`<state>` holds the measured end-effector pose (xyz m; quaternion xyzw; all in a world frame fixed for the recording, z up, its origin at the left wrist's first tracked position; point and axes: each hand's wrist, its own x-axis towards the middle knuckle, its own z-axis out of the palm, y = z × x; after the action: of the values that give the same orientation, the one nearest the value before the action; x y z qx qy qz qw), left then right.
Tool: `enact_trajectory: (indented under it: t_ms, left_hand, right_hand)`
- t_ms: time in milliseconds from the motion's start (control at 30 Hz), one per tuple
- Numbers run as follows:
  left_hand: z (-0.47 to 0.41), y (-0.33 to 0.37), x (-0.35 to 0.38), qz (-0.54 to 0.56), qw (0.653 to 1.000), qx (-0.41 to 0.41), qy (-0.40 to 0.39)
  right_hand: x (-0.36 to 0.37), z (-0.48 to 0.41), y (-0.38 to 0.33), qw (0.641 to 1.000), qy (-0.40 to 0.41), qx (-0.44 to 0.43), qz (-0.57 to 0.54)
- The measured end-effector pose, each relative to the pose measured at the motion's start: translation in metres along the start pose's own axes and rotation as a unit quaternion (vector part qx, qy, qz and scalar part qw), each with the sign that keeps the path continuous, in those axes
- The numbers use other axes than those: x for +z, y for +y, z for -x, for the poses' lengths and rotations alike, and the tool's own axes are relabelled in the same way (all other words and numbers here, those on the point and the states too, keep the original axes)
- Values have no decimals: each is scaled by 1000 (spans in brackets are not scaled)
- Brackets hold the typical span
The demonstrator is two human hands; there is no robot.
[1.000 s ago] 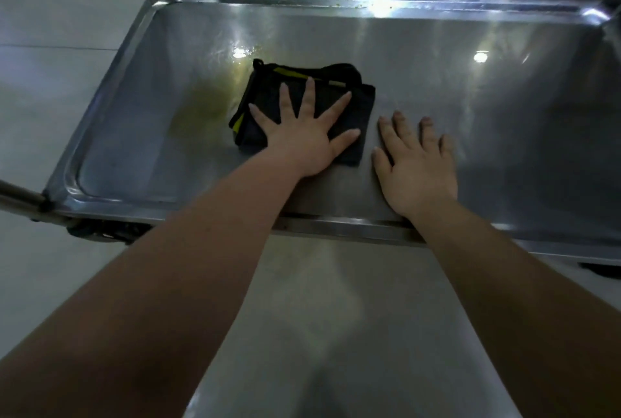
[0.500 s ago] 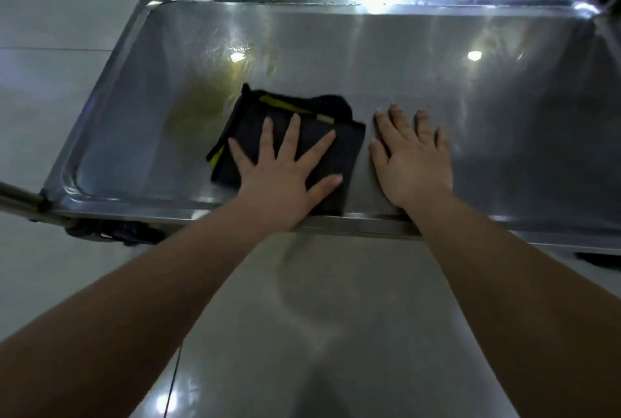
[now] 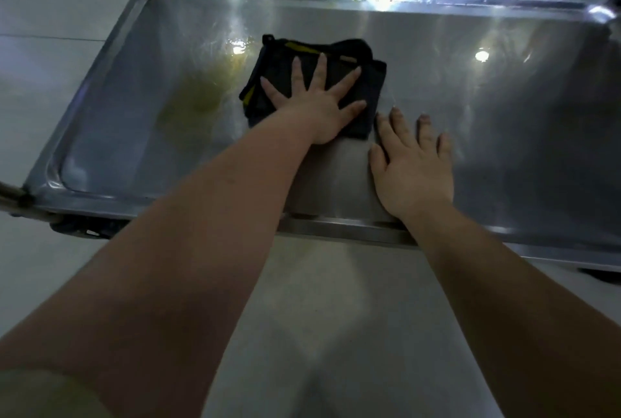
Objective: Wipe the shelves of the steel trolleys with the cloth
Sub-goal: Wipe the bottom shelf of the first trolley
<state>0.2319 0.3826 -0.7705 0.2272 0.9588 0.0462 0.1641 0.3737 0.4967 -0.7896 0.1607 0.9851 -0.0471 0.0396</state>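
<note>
A person's left hand [image 3: 316,112], fingers spread flat, presses a folded dark cloth [image 3: 363,81] onto a steel trolley shelf [image 3: 504,135] at centre frame. The right hand [image 3: 413,169] rests open-palmed just right of it. A yellowish smear [image 3: 198,95] lies left of the cloth.

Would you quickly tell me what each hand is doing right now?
Left hand: open, pressing the cloth.
Right hand: open, flat on the steel shelf.
</note>
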Motion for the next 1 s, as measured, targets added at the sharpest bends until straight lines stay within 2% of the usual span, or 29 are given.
enact_trajectory:
  t_ms: [200, 267, 367, 467, 567, 800, 900, 1000]
  left_hand:
    - [-2, -1, 0, -31, 999, -12, 33]
    - [2, -23, 1, -41, 998, -9, 49]
    - [2, -75, -9, -28, 996, -59, 63]
    - [3, -110, -11, -33, 993, -92, 61]
    - [12, -105, -6, -38, 994, -84, 57]
    - [100, -56, 40, -45, 996, 9, 75]
    - [117, -87, 38, -35, 996, -9, 80]
    - [113, -124, 25, -31, 994, -66, 77]
  right_hand:
    - [-1, 2, 0, 1000, 13, -2, -27]
    - [-1, 2, -1, 999, 12, 0, -33]
    - [-1, -1, -1, 1000, 3, 3, -24]
    - [-3, -3, 1, 999, -24, -42, 4]
    - [-4, -2, -1, 995, -41, -91, 29]
    - [-4, -3, -1, 996, -36, -76, 28]
    - [-9, -2, -3, 996, -51, -71, 32]
    - [-11, -4, -18, 997, -67, -33, 25]
